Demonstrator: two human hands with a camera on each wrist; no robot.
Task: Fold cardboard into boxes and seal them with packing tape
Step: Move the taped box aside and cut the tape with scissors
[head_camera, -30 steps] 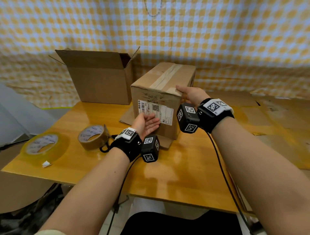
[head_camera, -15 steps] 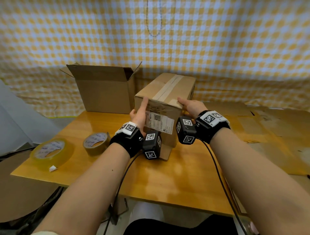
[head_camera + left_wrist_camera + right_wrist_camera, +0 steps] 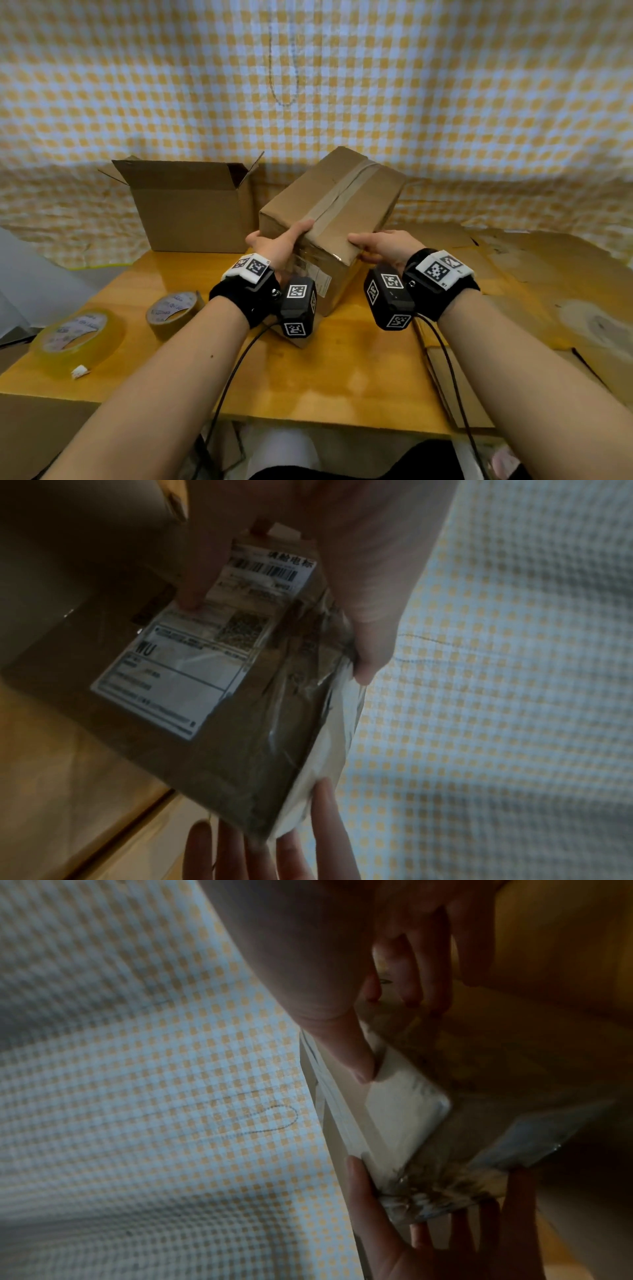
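Observation:
A brown cardboard box sealed with a tape strip along its top seam is held tilted over the table, its white shipping label facing me. My left hand grips its near top edge at the left, thumb on top and fingers on the label face. My right hand grips the near right corner, thumb on top and fingers down the side. The left wrist view shows the right hand's fingertips at the box's lower corner. Whether the box's underside touches the table is hidden.
An open-topped cardboard box stands at the back left. A brown tape roll and a clear tape roll lie at the left. Flattened cardboard sheets cover the right side. A checked cloth hangs behind.
The left hand slid from the label face up to the box's top edge. The box, upright before, has turned and now tilts in both hands.

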